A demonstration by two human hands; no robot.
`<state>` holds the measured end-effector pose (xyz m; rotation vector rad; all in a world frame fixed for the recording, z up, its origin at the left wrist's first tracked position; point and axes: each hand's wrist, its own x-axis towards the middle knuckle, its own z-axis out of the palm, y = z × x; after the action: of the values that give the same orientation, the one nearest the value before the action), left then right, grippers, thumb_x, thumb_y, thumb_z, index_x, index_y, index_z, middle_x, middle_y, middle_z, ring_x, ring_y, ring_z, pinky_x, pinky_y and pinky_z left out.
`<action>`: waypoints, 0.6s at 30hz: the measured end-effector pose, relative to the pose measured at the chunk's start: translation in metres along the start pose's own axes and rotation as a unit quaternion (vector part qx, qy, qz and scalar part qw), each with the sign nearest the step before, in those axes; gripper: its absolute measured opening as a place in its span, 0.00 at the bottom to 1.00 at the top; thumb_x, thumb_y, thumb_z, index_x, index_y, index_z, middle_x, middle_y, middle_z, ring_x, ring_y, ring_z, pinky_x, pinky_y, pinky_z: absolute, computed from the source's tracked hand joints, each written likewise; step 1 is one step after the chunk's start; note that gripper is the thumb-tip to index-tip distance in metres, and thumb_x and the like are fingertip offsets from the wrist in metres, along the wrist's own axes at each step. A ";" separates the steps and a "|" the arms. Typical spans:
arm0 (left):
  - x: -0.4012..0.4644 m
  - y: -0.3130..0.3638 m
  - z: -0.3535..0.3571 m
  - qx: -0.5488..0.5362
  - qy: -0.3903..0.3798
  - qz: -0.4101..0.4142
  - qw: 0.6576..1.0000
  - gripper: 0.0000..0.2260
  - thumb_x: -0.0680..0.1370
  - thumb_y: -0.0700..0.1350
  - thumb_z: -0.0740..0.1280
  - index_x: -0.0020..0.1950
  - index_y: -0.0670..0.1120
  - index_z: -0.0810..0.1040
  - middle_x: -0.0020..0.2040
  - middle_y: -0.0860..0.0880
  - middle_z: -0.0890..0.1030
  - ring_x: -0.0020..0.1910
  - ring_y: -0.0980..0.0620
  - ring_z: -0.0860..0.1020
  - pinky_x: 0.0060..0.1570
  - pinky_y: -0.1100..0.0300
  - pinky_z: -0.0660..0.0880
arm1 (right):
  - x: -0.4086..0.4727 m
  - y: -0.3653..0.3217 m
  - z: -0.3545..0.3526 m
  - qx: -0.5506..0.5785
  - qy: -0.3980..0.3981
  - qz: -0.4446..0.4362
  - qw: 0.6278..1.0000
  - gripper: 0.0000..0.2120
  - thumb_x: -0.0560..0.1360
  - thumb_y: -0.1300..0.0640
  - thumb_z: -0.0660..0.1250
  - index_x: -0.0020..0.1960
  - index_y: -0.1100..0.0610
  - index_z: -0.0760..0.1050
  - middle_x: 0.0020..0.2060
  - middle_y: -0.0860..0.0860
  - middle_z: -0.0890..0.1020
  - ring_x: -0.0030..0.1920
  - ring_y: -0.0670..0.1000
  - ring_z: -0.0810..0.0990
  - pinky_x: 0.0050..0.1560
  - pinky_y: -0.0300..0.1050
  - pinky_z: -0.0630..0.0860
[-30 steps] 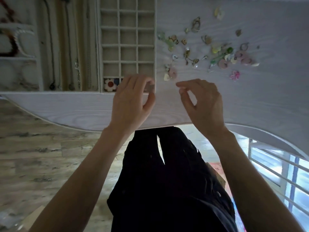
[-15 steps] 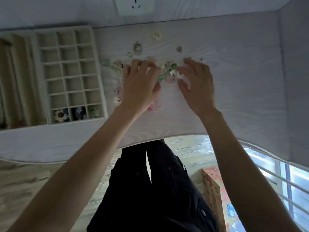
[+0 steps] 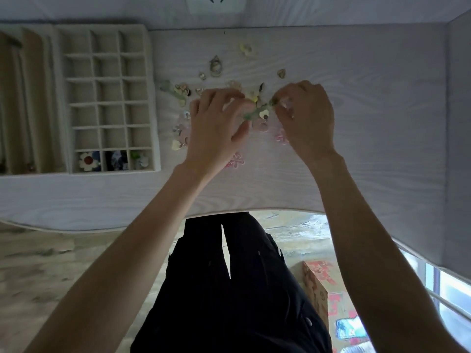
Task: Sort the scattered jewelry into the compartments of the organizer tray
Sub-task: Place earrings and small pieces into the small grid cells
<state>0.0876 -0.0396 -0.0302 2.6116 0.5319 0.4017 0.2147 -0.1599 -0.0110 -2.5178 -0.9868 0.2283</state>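
Observation:
The white organizer tray (image 3: 153, 98) lies at the left of the table. In its front row are a white flower piece (image 3: 88, 161), a blue piece (image 3: 118, 159) and a green-white piece (image 3: 140, 159). Scattered jewelry (image 3: 215, 64) covers the table's middle. My left hand (image 3: 216, 128) and my right hand (image 3: 308, 115) hover over the pile, and their fingertips pinch opposite ends of a green strand with pale hearts (image 3: 258, 112). A pink flower (image 3: 235, 160) lies near my left wrist, and a second pink flower (image 3: 281, 136) lies under my right hand. My hands hide part of the pile.
Long compartments (image 3: 30, 98) at the tray's left hold necklaces. A wall socket (image 3: 216, 3) sits above the table's back edge, and a wall (image 3: 458, 123) closes the right side. A patterned box (image 3: 316, 289) stands on the floor below the curved front edge (image 3: 254, 210).
Both hands have moved from the tray's front row right to the jewelry pile. Over the last half second their fingers have closed around the green strand.

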 end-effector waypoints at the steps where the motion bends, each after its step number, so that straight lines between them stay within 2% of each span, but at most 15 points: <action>1: -0.003 0.003 -0.006 -0.047 0.004 -0.009 0.999 0.10 0.76 0.46 0.66 0.56 0.47 0.81 0.55 0.48 0.79 0.56 0.47 0.74 0.57 0.61 0.62 | -0.004 -0.003 -0.004 0.028 0.017 0.003 0.999 0.06 0.74 0.58 0.65 0.49 0.55 0.79 0.48 0.53 0.80 0.49 0.53 0.76 0.47 0.40 0.65; 3: -0.010 0.011 -0.017 -0.137 0.005 -0.036 0.990 0.10 0.77 0.43 0.67 0.57 0.44 0.79 0.55 0.47 0.78 0.56 0.50 0.74 0.58 0.69 0.63 | -0.012 -0.012 -0.013 0.114 0.047 0.014 0.992 0.06 0.74 0.58 0.65 0.49 0.56 0.78 0.48 0.51 0.80 0.48 0.49 0.77 0.48 0.38 0.69; 7: -0.023 0.023 -0.035 -0.256 0.009 -0.090 0.962 0.12 0.78 0.42 0.67 0.61 0.43 0.77 0.54 0.50 0.77 0.51 0.58 0.75 0.52 0.71 0.68 | -0.029 -0.041 -0.020 0.289 0.062 0.079 0.952 0.04 0.74 0.62 0.66 0.48 0.57 0.76 0.41 0.43 0.80 0.43 0.38 0.79 0.46 0.33 0.73; 10: -0.025 0.022 -0.037 -0.318 -0.006 -0.128 0.939 0.14 0.78 0.43 0.67 0.63 0.43 0.75 0.56 0.52 0.77 0.53 0.60 0.76 0.53 0.69 0.71 | -0.034 -0.059 -0.014 0.366 0.033 0.127 0.921 0.05 0.73 0.65 0.67 0.48 0.57 0.75 0.38 0.44 0.81 0.40 0.39 0.81 0.43 0.32 0.74; 12: -0.027 0.018 -0.040 -0.351 -0.015 -0.152 0.924 0.15 0.78 0.44 0.68 0.64 0.43 0.75 0.56 0.51 0.79 0.53 0.59 0.78 0.54 0.64 0.75 | -0.037 -0.071 -0.010 0.396 -0.005 0.134 0.908 0.06 0.74 0.64 0.66 0.48 0.55 0.75 0.37 0.45 0.83 0.40 0.42 0.82 0.44 0.37 0.76; 15: -0.041 0.009 -0.050 -0.357 0.014 -0.174 0.918 0.14 0.78 0.41 0.68 0.63 0.41 0.75 0.54 0.50 0.80 0.50 0.60 0.79 0.50 0.65 0.76 | -0.044 -0.091 -0.001 0.441 -0.072 0.133 0.884 0.06 0.75 0.63 0.65 0.48 0.53 0.74 0.36 0.47 0.83 0.40 0.47 0.83 0.43 0.42 0.79; 18: -0.070 -0.006 -0.063 -0.292 0.071 -0.199 0.933 0.13 0.77 0.42 0.69 0.60 0.40 0.78 0.51 0.50 0.82 0.48 0.60 0.80 0.50 0.64 0.78 | -0.049 -0.117 0.012 0.445 -0.138 0.130 0.875 0.05 0.75 0.61 0.67 0.46 0.52 0.74 0.37 0.50 0.83 0.39 0.46 0.82 0.40 0.39 0.78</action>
<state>0.0014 -0.0417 0.0074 1.8597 0.8250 0.5213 0.1039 -0.1130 0.0300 -1.7532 -0.4435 0.9134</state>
